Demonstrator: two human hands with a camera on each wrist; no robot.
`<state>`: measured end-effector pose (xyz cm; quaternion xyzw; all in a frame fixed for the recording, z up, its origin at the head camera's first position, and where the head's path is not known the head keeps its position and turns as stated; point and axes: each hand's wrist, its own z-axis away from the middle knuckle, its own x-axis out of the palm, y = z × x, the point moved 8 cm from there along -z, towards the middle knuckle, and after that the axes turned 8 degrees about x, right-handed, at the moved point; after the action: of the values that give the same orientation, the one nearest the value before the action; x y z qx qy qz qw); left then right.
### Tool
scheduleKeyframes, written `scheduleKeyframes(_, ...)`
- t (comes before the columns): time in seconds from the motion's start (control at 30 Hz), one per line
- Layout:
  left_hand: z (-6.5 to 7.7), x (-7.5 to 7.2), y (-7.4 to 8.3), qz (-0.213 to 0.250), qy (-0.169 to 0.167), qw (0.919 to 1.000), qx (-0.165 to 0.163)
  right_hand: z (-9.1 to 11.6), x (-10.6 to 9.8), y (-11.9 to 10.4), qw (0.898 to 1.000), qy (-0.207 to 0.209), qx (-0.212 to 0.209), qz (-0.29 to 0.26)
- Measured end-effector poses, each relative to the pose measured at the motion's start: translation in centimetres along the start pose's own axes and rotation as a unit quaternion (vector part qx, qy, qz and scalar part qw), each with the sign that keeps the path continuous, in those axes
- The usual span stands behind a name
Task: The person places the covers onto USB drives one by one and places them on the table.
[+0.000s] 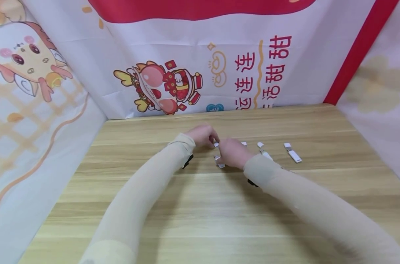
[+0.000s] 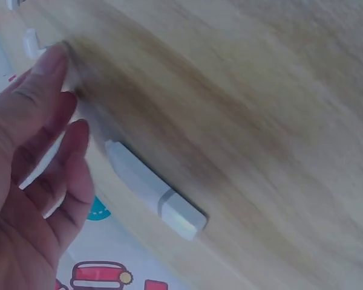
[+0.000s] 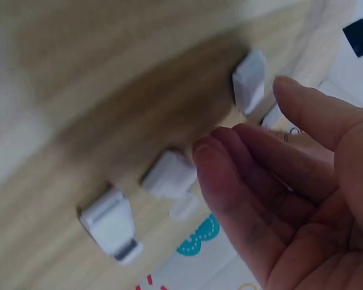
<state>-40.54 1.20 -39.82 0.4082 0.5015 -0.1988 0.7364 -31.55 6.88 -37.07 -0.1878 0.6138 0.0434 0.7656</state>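
Several white USB sticks lie on the wooden table. My left hand [image 1: 204,135] is low over the table, fingertips right by a small white piece [image 1: 216,145]. In the left wrist view its fingers are bent loosely, with a gap between thumb and fingertips; a capped USB stick [image 2: 157,190] lies beside it. My right hand [image 1: 233,152] is just to the right, over a USB stick [image 1: 219,162] that it partly hides. In the right wrist view its thumb stands apart from the fingers, nothing between them, near a white piece [image 3: 249,83].
To the right lie a USB stick [image 1: 295,156] with its cap [image 1: 287,145] at its end, and another stick [image 1: 266,155] with a cap [image 1: 260,145] apart from it. The wooden table [image 1: 200,220] ends at a printed cloth [image 1: 186,44] behind.
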Motion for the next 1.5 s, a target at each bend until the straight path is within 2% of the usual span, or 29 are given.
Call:
scheduleKeyframes(0.27, 0.1, 0.2, 0.5, -0.016, 0.005, 0.9998, 0.010, 0.4, 0.4, -0.2, 0.999, 0.018, 0.030, 0.011)
scheduleKeyframes(0.43, -0.1, 0.7, 0.6, -0.036, 0.004, 0.9993, 0.013, 0.5, 0.8, -0.4, 0.999, 0.040, 0.017, 0.020)
scheduleKeyframes(0.57, -0.2, 1.2, 0.9, -0.050, 0.009, 0.9985, 0.021, 0.8, 1.1, -0.3, 0.999, 0.035, 0.008, 0.019)
scheduleKeyframes(0.73, -0.1, 1.5, 1.1, -0.057, 0.014, 0.9981, 0.020, 1.6, 1.4, 0.3, 1.000, 0.020, 0.008, -0.013)
scheduleKeyframes(0.9, 0.9, 1.4, 1.2, -0.042, 0.009, 0.9990, 0.013, 3.5, 0.6, 1.0, 0.997, 0.010, 0.002, -0.076)
scheduleKeyframes(1.07, 2.7, 0.5, 2.0, -0.034, 0.022, 0.9987, 0.030, 5.4, -0.8, 1.4, 0.994, 0.012, 0.011, -0.111)
scheduleKeyframes(1.27, 6.3, -1.0, 5.4, -0.065, 0.045, 0.9938, 0.077, 7.2, -1.9, 1.3, 0.992, 0.039, -0.012, -0.118)
scheduleKeyframes(1.37, 8.7, -1.6, 7.8, -0.099, 0.064, 0.9857, 0.121, 8.3, -2.3, 0.9, 0.989, 0.065, -0.042, -0.126)
scheduleKeyframes(1.5, 12.1, -2.1, 11.6, -0.153, 0.105, 0.9645, 0.187, 10.3, -3.0, 0.2, 0.980, 0.127, -0.094, -0.123)
